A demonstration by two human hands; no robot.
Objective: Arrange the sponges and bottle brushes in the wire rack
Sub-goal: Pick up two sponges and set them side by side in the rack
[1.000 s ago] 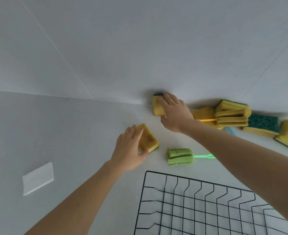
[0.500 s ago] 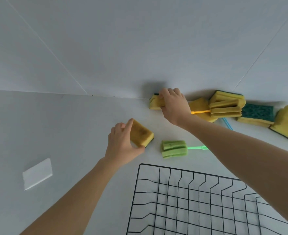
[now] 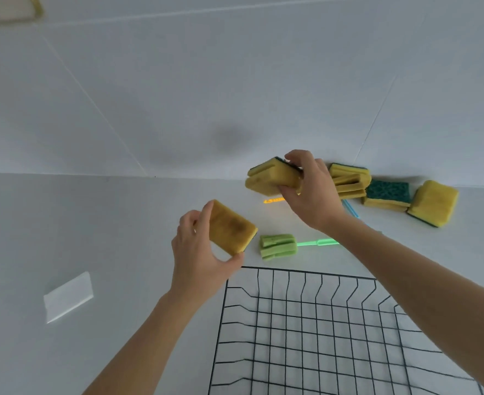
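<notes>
Sponges fill both hands, the left hand (image 3: 203, 252) pinching one sponge (image 3: 231, 226) by its edges and the right hand (image 3: 309, 192) clamping a second sponge (image 3: 272, 178), both lifted clear of the counter (image 3: 92, 223), likely bound for the empty wire rack (image 3: 306, 323) just below.

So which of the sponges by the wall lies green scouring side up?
The dark green-topped sponge, between the yellow bottle brush head and the far-right sponge; the others show yellow.
</notes>
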